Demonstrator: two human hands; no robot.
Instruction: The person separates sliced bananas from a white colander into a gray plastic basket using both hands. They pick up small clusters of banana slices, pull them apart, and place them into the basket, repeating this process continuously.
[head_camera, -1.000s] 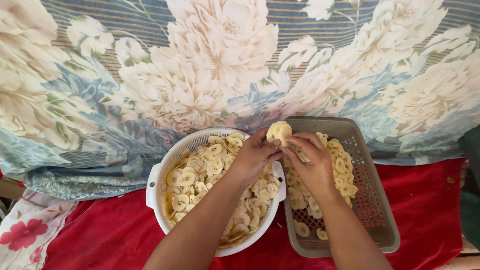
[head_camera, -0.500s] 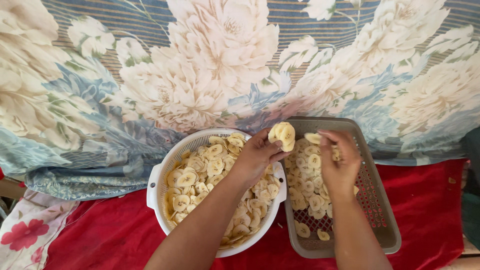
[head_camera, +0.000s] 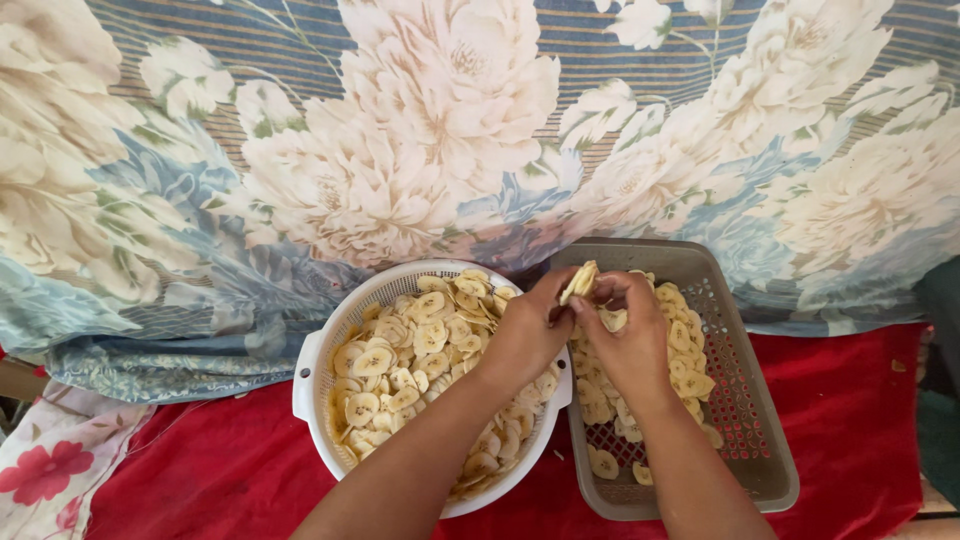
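My left hand (head_camera: 530, 335) holds a small stack of pale yellow banana slices (head_camera: 580, 281) above the gap between two containers. My right hand (head_camera: 630, 340) meets it from the right, its fingers pinching at the same stack, with one slice (head_camera: 613, 320) under the thumb. Below my left hand sits a round white colander (head_camera: 312, 362) heaped with several banana slices (head_camera: 405, 355). Under my right hand lies a grey rectangular perforated basket (head_camera: 745, 400), where more slices (head_camera: 690, 360) are spread along its left half.
Both containers rest on a red cloth (head_camera: 200, 480). A large floral blue and cream fabric (head_camera: 450, 130) fills the space behind them. A white cloth with red flowers (head_camera: 45, 470) lies at the lower left. A dark object (head_camera: 940, 300) shows at the right edge.
My right hand went out over the grey basket with a slice, then came back to the stack held in my left hand. The left hand stayed in place.
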